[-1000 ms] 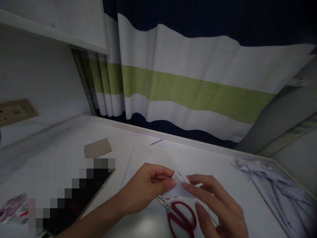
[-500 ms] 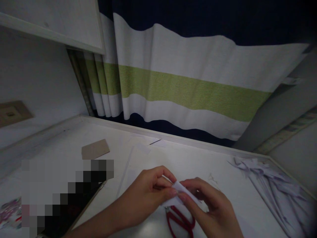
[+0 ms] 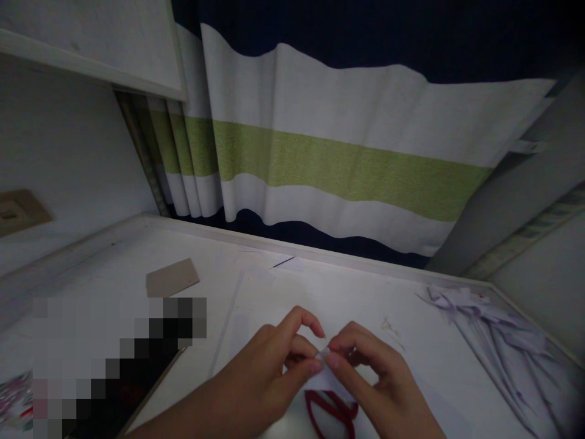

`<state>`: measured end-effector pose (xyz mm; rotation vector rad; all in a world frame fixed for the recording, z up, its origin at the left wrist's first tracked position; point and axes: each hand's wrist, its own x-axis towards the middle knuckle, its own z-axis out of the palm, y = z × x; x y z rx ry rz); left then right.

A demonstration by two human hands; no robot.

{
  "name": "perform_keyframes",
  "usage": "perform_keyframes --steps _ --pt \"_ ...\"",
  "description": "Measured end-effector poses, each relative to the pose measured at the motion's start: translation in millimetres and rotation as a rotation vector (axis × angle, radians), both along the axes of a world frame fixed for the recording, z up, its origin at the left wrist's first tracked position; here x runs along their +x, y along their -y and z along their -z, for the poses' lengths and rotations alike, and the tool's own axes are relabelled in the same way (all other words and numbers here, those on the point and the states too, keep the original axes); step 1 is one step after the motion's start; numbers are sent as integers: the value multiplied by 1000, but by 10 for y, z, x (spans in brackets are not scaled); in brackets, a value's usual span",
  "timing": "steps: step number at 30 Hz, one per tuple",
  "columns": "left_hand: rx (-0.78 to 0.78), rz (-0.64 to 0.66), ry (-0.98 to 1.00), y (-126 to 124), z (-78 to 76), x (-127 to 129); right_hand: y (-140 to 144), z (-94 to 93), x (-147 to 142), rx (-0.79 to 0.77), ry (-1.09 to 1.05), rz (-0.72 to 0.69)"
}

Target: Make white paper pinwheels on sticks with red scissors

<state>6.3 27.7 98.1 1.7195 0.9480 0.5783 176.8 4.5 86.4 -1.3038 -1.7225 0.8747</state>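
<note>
A small piece of white paper (image 3: 333, 379) is pinched between my two hands above the white desk. My left hand (image 3: 278, 366) grips its left edge between thumb and a finger, with the index finger raised and bent. My right hand (image 3: 372, 366) pinches the top edge of the paper close beside the left thumb. Just below the paper lie scissors with red handles (image 3: 331, 411); their blades are hidden behind the paper.
Folded white paper pieces on thin stems (image 3: 493, 335) lie at the right. A brown cardboard piece (image 3: 172, 278) and a thin dark stick (image 3: 283, 263) lie farther back. At the left is a dark object (image 3: 137, 372), partly pixelated. A striped curtain (image 3: 347, 164) hangs behind the desk (image 3: 205, 247).
The paper between my fingers has turned and now hangs downward, covering the top of the scissors. My left index finger has lifted off it. The view has shifted slightly.
</note>
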Motion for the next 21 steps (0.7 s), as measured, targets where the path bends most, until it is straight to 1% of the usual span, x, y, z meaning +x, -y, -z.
perform_keyframes --steps 5,11,13,16,19,21 --pt "53 46 -70 42 -56 -27 -17 31 -23 -70 -32 10" --pt "12 65 -27 -15 -67 -14 -9 25 -42 -161 -104 30" --pt "-12 91 -22 -28 -65 -6 0 13 -37 -163 -122 29" --pt "-22 176 -111 -25 -68 4 4 12 -23 -149 -116 28" --pt "69 252 -229 -17 -72 9 -5 26 -4 -140 -53 21" --pt "146 246 -271 -20 -73 8 -10 35 11 -160 -6 -27"
